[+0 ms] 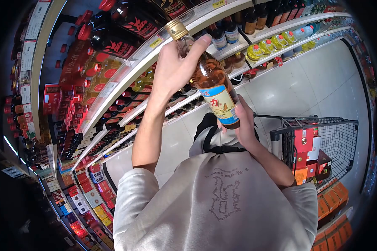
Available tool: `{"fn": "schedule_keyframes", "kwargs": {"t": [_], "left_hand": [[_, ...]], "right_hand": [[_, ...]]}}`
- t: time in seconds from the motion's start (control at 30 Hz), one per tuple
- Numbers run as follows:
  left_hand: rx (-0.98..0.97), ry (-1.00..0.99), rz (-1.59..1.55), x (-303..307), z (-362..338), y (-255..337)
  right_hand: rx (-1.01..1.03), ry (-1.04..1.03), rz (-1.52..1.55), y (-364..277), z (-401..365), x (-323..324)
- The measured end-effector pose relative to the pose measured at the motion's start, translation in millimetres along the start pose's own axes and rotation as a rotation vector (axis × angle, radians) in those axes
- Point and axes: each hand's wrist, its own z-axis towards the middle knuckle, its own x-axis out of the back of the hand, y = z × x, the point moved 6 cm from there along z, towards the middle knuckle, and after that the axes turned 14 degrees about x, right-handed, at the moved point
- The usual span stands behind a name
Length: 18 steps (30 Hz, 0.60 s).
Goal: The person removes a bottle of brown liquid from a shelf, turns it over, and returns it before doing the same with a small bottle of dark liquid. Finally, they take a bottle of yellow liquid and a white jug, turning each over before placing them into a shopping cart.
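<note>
A glass bottle (213, 75) of amber liquid, with a gold cap and a blue, cream and red label, is held tilted in front of my chest. Around its neck, just below the cap, my left hand (178, 67) is closed, with the thumb laid along the glass. Near the base, my right hand (245, 123) supports the bottle from the lower right, its fingers partly hidden behind the glass. The label faces up toward the camera.
Shelves (134, 62) of bottles and red boxes curve along the left and top. A black wire shopping cart (337, 138) holding several boxes stands at my right. Orange boxes (333, 198) are stacked beside it, lower right. Pale floor tiles (280, 92) lie beyond my hands.
</note>
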Motion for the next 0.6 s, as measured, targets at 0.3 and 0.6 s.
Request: {"fn": "schedule_keyframes", "kwargs": {"t": [0.3, 0.6], "left_hand": [[0.016, -0.065, -0.328, -12, -5, 1], [-0.17, -0.066, -0.447, 3, -18, 19]], "right_hand": [[0.119, 0.013, -0.304, -8, -1, 6], [0.08, 0.038, -0.016, 5, 2, 13]]}}
